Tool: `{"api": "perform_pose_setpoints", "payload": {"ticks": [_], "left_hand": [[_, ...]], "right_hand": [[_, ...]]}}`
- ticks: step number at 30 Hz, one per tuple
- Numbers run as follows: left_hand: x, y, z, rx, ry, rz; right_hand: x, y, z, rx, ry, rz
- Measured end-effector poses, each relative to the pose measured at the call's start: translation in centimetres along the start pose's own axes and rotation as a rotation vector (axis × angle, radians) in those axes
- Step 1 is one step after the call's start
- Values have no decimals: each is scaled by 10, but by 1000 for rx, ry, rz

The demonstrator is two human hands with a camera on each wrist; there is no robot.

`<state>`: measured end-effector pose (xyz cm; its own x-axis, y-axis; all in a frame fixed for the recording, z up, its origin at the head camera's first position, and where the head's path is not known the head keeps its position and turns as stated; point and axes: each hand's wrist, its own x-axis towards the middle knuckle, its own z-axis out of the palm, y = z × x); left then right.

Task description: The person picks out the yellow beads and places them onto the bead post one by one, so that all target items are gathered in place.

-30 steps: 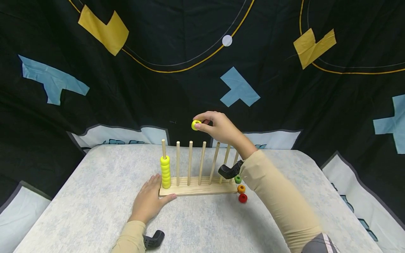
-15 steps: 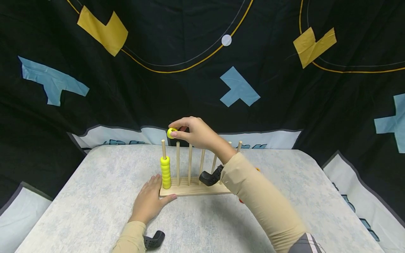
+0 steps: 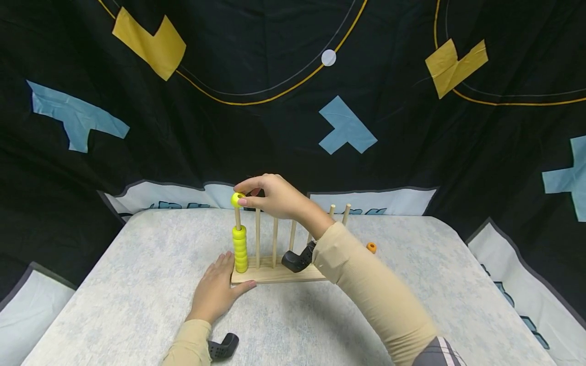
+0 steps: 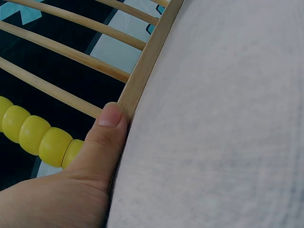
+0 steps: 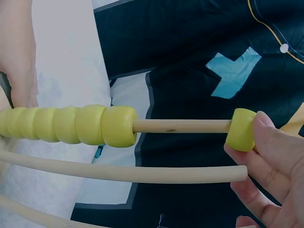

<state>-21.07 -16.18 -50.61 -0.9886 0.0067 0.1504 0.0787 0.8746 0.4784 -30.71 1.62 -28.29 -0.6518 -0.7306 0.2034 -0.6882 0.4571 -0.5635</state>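
In the head view, a wooden base (image 3: 270, 275) carries a row of upright wooden pegs. Several yellow beads (image 3: 240, 249) are stacked on the leftmost peg (image 3: 237, 219), whose upper part is bare. My right hand (image 3: 274, 195) pinches one more yellow bead (image 3: 236, 199) between thumb and fingers at the top of that peg. From the right wrist view, this bead (image 5: 241, 130) sits at the peg's tip, apart from the stack. My left hand (image 3: 218, 288) rests against the base's left end, fingers stretched out, its thumb (image 4: 110, 115) on the front edge.
An orange bead (image 3: 371, 247) lies on the pale table (image 3: 137, 284) beyond the right forearm. That forearm hides the base's right end and parts of the pegs. Behind the table hangs a dark cloth (image 3: 265, 137) with coloured shapes.
My right hand has moved left and slightly down, bringing the yellow bead onto the tip of the leftmost peg. The right arm now covers the red and green beads. The left hand stays put.
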Motion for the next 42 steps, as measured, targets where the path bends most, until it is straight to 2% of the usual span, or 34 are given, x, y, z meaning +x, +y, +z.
{"api": "perform_pose_setpoints", "payload": {"ticks": [17,28,37,42], "left_hand": [[0,-1,1,-8,8,9],[0,-1,0,-5,11,12],[1,-2,-1,-2,13,9],[1,-2,1,-1,12,4]], "right_hand": [[1,1,5,18,-72,-46],[3,3,6,-21,-94,-64],[2,3,3,-40,-61,-47],[-5,4,0,-37,3,-48]]}}
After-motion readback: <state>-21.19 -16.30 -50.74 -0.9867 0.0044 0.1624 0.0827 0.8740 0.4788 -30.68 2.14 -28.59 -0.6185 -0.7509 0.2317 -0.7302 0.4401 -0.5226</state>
